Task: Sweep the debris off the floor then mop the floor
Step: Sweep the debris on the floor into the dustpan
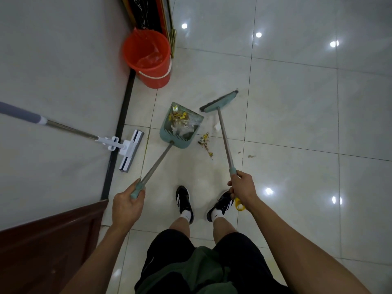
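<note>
Loose debris (205,143) lies on the tiled floor (286,115) between dustpan (180,126) and broom (219,101), ahead of both hands. Left hand (127,202) fingers wrap the dustpan handle; right hand (241,185) fingers wrap the broom handle. A mop (130,150) leans left, beyond it a red bucket (148,58).

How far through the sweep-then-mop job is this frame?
Partly swept: the dustpan already holds wrappers and scraps. In hand: left hand holds the dustpan handle, right hand the broom. Left: a trail of crumbs and a white scrap beside the pan, then mopping; the mop leans unused against the wall.
</note>
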A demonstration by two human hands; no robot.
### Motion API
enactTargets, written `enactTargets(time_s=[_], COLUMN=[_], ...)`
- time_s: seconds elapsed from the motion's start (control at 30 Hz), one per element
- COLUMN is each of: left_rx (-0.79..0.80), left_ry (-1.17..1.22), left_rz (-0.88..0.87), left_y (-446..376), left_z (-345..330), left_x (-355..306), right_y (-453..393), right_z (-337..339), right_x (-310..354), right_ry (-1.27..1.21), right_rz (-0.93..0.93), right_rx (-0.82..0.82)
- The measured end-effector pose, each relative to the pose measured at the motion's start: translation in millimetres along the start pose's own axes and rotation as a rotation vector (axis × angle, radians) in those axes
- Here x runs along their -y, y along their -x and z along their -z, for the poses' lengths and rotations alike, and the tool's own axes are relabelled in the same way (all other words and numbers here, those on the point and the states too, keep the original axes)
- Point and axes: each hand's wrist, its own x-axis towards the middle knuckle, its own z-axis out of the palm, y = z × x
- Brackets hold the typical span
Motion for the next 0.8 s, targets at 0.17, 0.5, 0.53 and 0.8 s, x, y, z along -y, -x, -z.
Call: enactTargets(time_s=[0.17, 0.5, 0.53, 0.8], left_rx=[-0.038, -0.032, -0.039, 0.021], left_ry=[0.024, -0.05, -0.071, -0.19], left_rz=[-0.027, -0.023, -0.032, -0.099], left_y=[-11.7, -36.4, -37.5, -59.9], left_z=[-7.7, -25.7, -27.3, -35.3], left_x=[-5.6, -16.9, -19.1, -44.3], right_y=[-3.0, 3.3, 5.3, 14.5], right_z=[2.0, -1.7, -2.5, -5.6], right_x=[-4.5, -10.8, -12.5, -25.6], right_ry=[0.007, 0.035, 0.046, 0.123], right_rz=[0.022, -0.003, -0.003, -0.033], right_rx=[0.001, 0.005, 0.008, 0.074])
